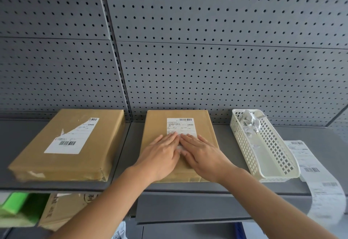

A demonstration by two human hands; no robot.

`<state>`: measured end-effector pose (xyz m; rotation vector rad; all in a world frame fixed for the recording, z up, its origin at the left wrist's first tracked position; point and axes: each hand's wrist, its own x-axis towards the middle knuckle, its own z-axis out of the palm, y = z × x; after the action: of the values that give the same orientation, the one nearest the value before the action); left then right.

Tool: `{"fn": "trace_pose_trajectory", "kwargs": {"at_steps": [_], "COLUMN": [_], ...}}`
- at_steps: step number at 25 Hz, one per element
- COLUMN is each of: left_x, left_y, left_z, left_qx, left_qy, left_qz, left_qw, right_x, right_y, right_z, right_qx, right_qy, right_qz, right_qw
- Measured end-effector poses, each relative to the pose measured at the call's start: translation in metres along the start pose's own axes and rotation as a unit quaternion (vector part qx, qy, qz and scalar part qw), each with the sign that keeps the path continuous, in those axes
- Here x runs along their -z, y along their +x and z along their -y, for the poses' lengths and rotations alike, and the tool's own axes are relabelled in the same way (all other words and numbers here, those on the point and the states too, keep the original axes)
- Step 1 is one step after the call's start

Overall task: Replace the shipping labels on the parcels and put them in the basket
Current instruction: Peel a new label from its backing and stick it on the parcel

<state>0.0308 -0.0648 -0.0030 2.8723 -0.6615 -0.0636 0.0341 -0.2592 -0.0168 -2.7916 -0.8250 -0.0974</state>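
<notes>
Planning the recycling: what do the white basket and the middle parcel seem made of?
The basket looks like moulded plastic, cream and slightly glossy, with a regular lattice of holes. The middle parcel looks wrapped in matt brown kraft paper or card, creased at its edges.

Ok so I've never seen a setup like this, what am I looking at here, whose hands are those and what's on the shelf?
No machine here: these are a person's two bare hands, filmed by one wide camera worn on the head, looking forward and down. On the grey shelf lie two brown parcels. The left hand and right hand press flat, fingers straight, on the white label of the middle parcel; nothing is gripped. The left parcel carries a partly torn label. To the right stands a white basket holding crumpled paper scraps, and beside it a strip of labels hangs over the shelf edge.
</notes>
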Motion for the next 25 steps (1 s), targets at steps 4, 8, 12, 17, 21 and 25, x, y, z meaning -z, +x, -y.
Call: {"fn": "trace_pose_trajectory", "kwargs": {"at_steps": [4,8,12,17,21,25], "left_x": [-0.002,0.0,0.001,0.003,0.0,-0.009], "left_y": [-0.004,-0.01,-0.014,-0.02,-0.029,-0.036], "left_z": [0.0,0.004,0.009,0.0,-0.014,-0.016], "left_qx": [0.01,0.026,0.039,0.025,-0.009,-0.016], "left_qy": [0.01,0.018,0.021,0.001,-0.001,0.005], "left_qz": [0.004,0.013,0.02,0.008,-0.006,-0.004], "left_qw": [1.0,0.999,0.999,1.0,1.0,1.0], "right_x": [-0.003,0.002,0.006,0.009,0.002,-0.007], "right_y": [-0.003,-0.012,-0.022,-0.029,-0.034,-0.034], "right_z": [-0.001,-0.013,-0.027,-0.018,0.003,0.012], "right_qx": [-0.007,-0.037,-0.072,-0.052,0.0,0.013], "right_qy": [-0.022,-0.016,-0.007,0.008,0.0,-0.011], "right_qz": [-0.001,-0.008,-0.009,-0.011,-0.011,-0.011], "right_qw": [1.0,0.999,0.997,0.999,1.0,1.0]}}
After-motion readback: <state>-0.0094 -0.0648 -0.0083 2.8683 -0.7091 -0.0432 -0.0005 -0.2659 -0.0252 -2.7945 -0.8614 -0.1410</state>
